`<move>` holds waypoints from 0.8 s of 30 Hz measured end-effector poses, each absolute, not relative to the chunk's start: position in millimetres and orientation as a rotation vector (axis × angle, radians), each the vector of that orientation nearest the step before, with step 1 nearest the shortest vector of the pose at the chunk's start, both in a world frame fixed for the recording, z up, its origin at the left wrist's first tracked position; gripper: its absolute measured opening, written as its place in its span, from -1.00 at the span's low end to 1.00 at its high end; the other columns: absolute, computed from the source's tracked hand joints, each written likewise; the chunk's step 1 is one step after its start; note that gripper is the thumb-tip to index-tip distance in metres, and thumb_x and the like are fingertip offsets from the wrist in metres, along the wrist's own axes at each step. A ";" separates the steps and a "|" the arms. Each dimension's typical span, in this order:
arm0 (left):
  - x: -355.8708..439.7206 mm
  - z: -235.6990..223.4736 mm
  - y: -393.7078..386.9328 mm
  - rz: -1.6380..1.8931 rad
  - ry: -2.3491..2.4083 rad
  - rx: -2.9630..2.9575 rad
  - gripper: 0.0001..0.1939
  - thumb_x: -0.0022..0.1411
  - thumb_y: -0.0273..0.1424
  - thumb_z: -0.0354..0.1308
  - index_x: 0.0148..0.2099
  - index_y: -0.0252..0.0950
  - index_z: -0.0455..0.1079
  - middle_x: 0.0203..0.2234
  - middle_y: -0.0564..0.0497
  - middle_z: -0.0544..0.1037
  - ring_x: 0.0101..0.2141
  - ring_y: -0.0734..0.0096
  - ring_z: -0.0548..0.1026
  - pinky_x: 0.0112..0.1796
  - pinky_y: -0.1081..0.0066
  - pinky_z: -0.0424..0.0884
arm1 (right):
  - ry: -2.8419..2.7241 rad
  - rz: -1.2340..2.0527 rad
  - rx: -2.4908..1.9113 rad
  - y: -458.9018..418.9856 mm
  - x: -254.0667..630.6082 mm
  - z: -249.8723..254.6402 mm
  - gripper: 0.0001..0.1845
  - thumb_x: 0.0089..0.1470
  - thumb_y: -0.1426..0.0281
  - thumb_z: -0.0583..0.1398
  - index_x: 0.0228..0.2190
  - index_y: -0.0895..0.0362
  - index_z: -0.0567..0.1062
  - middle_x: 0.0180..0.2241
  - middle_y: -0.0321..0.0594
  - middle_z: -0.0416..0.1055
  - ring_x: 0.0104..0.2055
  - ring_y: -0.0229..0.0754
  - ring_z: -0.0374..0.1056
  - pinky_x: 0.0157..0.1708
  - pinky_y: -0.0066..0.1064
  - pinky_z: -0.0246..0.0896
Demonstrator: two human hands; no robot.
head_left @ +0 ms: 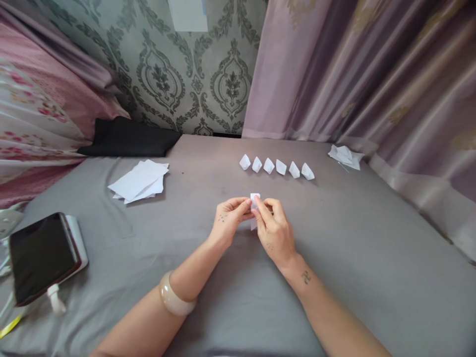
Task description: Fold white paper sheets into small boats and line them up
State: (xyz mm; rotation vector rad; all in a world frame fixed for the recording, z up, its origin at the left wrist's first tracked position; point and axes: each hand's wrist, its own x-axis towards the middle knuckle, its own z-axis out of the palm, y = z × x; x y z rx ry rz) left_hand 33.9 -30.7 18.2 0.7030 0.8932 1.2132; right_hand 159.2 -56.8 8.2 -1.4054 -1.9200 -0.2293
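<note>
Between both hands, a little above the grey cloth, is a small folded piece of white paper (255, 200). My left hand (231, 218) pinches its left side between thumb and fingers. From the right, my right hand (274, 227) grips it, with the thumb and index finger against its face. A lower end of the paper pokes out below the fingers; the rest is hidden by them. Just beyond the hands, several small folded white paper shapes (268, 165) stand in a row.
A stack of white paper sheets (139, 182) lies at the left, near a folded black cloth (130, 137). Crumpled paper scraps (345, 155) sit at the far right. A dark-screened device (44, 258) with a white cable is at the left edge. Curtains (353, 69) border the grey surface (372, 258).
</note>
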 end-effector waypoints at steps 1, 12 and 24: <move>34.1 19.0 -31.0 1.213 0.897 0.709 -0.76 0.01 -0.31 0.34 -0.30 -0.38 0.55 -0.41 -0.05 0.60 -0.36 0.42 0.54 -0.21 0.37 0.50 | -1.919 -0.231 -1.406 -56.9 159.3 8.2 -0.62 0.24 0.38 0.06 0.06 0.14 0.41 -0.23 -0.08 0.39 -0.27 -0.21 0.38 -0.39 -0.44 0.31; 33.8 21.1 -32.0 1.209 0.900 0.793 -0.77 0.02 -0.31 0.32 -0.31 -0.38 0.56 -0.43 -0.05 0.60 -0.38 0.39 0.54 -0.20 0.31 0.50 | -1.851 -0.112 -1.400 -57.0 157.5 9.8 -0.65 0.24 0.36 0.05 0.00 0.13 0.47 -0.28 -0.11 0.38 -0.31 -0.23 0.36 -0.37 -0.43 0.30; 34.6 16.7 -31.9 1.232 0.862 0.841 -0.76 0.03 -0.30 0.32 -0.26 -0.36 0.56 -0.38 -0.06 0.61 -0.34 0.35 0.55 -0.17 0.25 0.51 | -1.697 0.026 -1.348 -58.2 154.3 13.8 -0.71 0.23 0.41 0.06 -0.09 0.08 0.51 -0.23 -0.13 0.41 -0.24 -0.23 0.40 -0.25 -0.40 0.33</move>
